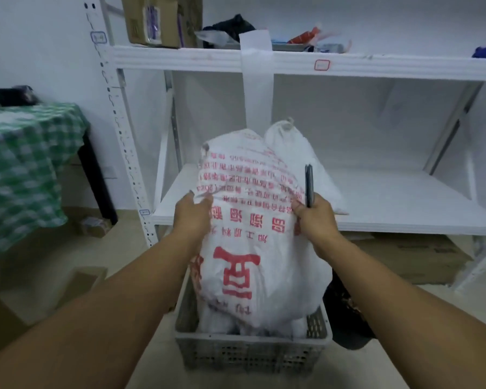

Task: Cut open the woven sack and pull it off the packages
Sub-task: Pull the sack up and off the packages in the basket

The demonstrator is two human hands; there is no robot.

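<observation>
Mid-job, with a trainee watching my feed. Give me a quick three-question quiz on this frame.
1. True or false: the left hand grips the woven sack.
2. The dark slim tool is held upright by: A) the left hand B) the right hand C) neither hand
3. Fill in: the sack stands in a grey perforated ____.
Key: 1 true; 2 B; 3 crate.

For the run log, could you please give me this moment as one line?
woven sack: in grey crate | left hand: grips it | right hand: grips it, holds dark slim tool
</observation>
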